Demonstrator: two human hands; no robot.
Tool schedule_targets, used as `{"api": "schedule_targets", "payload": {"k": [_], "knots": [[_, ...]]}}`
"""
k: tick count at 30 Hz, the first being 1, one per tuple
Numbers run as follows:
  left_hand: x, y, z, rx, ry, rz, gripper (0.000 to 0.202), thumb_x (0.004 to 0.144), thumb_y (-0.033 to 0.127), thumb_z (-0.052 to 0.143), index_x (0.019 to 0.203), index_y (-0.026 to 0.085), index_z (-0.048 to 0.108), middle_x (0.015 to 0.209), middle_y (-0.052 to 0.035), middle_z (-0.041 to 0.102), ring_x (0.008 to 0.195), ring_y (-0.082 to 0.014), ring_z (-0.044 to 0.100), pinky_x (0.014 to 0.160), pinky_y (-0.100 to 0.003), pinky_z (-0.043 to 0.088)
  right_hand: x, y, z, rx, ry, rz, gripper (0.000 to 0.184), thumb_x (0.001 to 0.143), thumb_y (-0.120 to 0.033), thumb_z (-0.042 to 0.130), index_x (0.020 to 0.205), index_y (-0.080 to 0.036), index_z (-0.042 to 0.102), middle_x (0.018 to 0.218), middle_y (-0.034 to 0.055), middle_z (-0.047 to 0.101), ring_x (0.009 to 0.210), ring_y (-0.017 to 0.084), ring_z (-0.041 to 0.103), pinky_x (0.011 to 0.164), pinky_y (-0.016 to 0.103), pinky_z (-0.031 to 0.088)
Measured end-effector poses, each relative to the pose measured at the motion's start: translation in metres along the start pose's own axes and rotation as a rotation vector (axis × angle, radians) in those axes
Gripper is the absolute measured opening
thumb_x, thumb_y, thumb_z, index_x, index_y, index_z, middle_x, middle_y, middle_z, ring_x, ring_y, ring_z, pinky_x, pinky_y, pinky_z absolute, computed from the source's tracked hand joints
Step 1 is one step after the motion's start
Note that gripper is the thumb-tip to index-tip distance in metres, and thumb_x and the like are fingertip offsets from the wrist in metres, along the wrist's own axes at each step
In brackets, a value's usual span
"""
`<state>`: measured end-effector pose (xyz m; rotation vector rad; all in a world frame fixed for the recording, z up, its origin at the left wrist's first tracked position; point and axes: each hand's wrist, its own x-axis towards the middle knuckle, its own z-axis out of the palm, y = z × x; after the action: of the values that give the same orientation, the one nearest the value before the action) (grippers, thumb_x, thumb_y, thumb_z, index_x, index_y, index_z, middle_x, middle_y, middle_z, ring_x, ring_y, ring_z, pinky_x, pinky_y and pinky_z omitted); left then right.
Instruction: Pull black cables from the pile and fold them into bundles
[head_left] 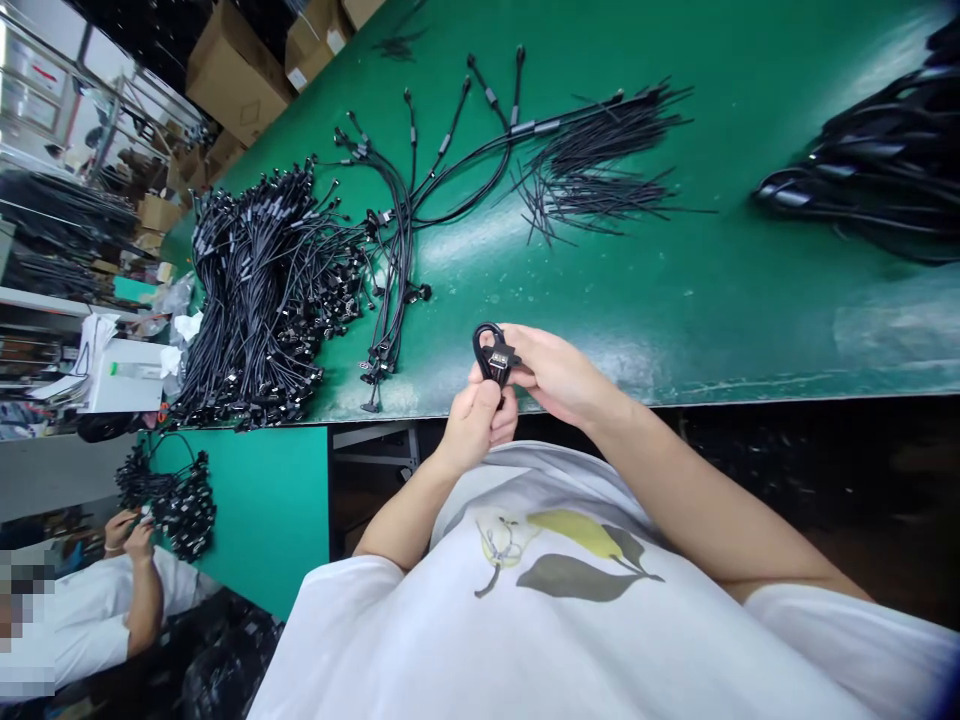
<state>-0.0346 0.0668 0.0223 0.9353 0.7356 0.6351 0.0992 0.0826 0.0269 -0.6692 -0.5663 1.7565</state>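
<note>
Near the table's front edge, a short black cable point(482, 343) is folded into a small loop, with a rectangular metal-faced connector point(500, 360) at its side. My left hand point(478, 420) is closed round the lower part of the bundle, thumb in front. My right hand point(551, 372) pinches the bundle from the right, fingers at the connector and behind the loop. Part of the cable is hidden by my fingers. Beyond my hands, several loose black cables point(405, 230) with connectors lie spread on the green table point(637, 300).
A big heap of black cables point(259, 260) lies to the left. Thin black strips point(607, 140) are piled further back. Coiled thicker black cables point(877, 160) sit at the right. Cardboard boxes point(236, 75) stand behind. At lower left, another person's hands point(133, 532) work beside more cables point(184, 505).
</note>
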Motion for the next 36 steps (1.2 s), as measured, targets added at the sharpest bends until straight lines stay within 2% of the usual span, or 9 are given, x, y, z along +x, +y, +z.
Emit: {"api": "schedule_targets", "payload": {"k": [2, 5, 9, 16, 20, 25, 28, 32, 36], "knots": [[-0.003, 0.003, 0.001, -0.029, -0.022, -0.043, 0.055, 0.081, 0.07, 0.055, 0.083, 0.015, 0.058, 0.044, 0.0113, 0.024, 0.032, -0.0027, 0.016, 0.031, -0.017, 0.016, -0.003, -0.006, -0.003, -0.058, -0.107, 0.021, 0.054, 0.071, -0.064, 0.074, 0.088, -0.014, 0.059, 0.07, 0.0001, 0.06, 0.045, 0.003, 0.032, 0.04, 0.018, 0.028], [-0.006, 0.006, 0.002, -0.048, -0.061, -0.08, 0.064, 0.081, 0.076, 0.047, 0.094, 0.015, 0.062, 0.043, 0.0118, 0.021, 0.032, -0.0038, 0.012, 0.03, -0.018, 0.014, -0.008, -0.012, -0.003, -0.073, -0.195, 0.051, 0.053, 0.073, -0.063, 0.072, 0.091, -0.016, 0.057, 0.066, -0.0025, 0.056, 0.044, 0.004, 0.031, 0.045, 0.02, 0.036], [-0.007, 0.007, -0.001, 0.105, -0.009, 0.003, 0.066, 0.077, 0.078, 0.051, 0.086, 0.014, 0.064, 0.042, 0.0104, 0.025, 0.033, -0.0037, 0.021, 0.034, -0.02, 0.019, -0.011, -0.013, 0.004, -0.1, -0.142, 0.019, 0.045, 0.078, -0.061, 0.068, 0.089, -0.018, 0.056, 0.055, -0.0067, 0.043, 0.043, 0.005, 0.034, 0.049, 0.022, 0.042], [-0.011, 0.011, -0.005, 0.167, 0.006, 0.076, 0.066, 0.083, 0.076, 0.042, 0.08, 0.014, 0.064, 0.04, 0.0092, 0.027, 0.032, -0.0047, 0.023, 0.036, -0.021, 0.021, -0.017, -0.01, 0.01, -0.053, -0.105, -0.007, 0.048, 0.075, -0.06, 0.071, 0.095, -0.019, 0.056, 0.071, 0.0, 0.061, 0.044, 0.005, 0.034, 0.041, 0.021, 0.034], [-0.013, 0.015, -0.015, 0.275, -0.115, 0.019, 0.062, 0.082, 0.074, 0.048, 0.079, 0.014, 0.063, 0.042, 0.0082, 0.032, 0.035, -0.0049, 0.025, 0.039, -0.021, 0.023, -0.019, -0.008, 0.006, -0.025, -0.178, 0.064, 0.046, 0.075, -0.058, 0.072, 0.087, -0.017, 0.056, 0.077, 0.0044, 0.066, 0.046, 0.006, 0.043, 0.042, 0.021, 0.035], [-0.014, 0.03, -0.017, 0.632, -0.113, 0.051, 0.062, 0.089, 0.07, 0.035, 0.068, 0.016, 0.058, 0.045, 0.0053, 0.037, 0.042, -0.0071, 0.032, 0.047, -0.023, 0.028, -0.019, -0.008, 0.0, -0.041, -0.152, 0.053, 0.037, 0.082, -0.051, 0.066, 0.098, -0.018, 0.059, 0.095, 0.0078, 0.069, 0.057, 0.009, 0.055, 0.045, 0.02, 0.039], [-0.016, 0.04, -0.016, 0.86, -0.08, 0.126, 0.059, 0.094, 0.063, 0.031, 0.07, 0.016, 0.057, 0.05, 0.0034, 0.043, 0.047, -0.0083, 0.037, 0.053, -0.023, 0.031, -0.023, -0.022, -0.002, -0.299, -0.103, -0.065, 0.03, 0.087, -0.04, 0.059, 0.11, -0.021, 0.064, 0.101, 0.0066, 0.068, 0.077, 0.016, 0.063, 0.057, 0.024, 0.049], [-0.02, 0.048, -0.017, 1.002, -0.056, 0.15, 0.052, 0.097, 0.055, 0.031, 0.086, 0.016, 0.063, 0.057, 0.003, 0.049, 0.052, -0.01, 0.042, 0.057, -0.022, 0.032, -0.032, -0.046, -0.002, -0.835, -0.051, -0.369, 0.025, 0.09, -0.032, 0.05, 0.093, -0.022, 0.073, 0.1, 0.0055, 0.067, 0.095, 0.02, 0.062, 0.084, 0.032, 0.051], [-0.021, 0.049, -0.014, 0.995, -0.043, 0.109, 0.047, 0.097, 0.052, 0.035, 0.09, 0.016, 0.064, 0.057, 0.004, 0.047, 0.052, -0.0096, 0.041, 0.056, -0.022, 0.032, -0.035, -0.054, 0.0, -1.155, -0.022, -0.583, 0.023, 0.09, -0.032, 0.052, 0.092, -0.023, 0.073, 0.095, 0.0059, 0.064, 0.086, 0.018, 0.061, 0.08, 0.031, 0.05]]}}
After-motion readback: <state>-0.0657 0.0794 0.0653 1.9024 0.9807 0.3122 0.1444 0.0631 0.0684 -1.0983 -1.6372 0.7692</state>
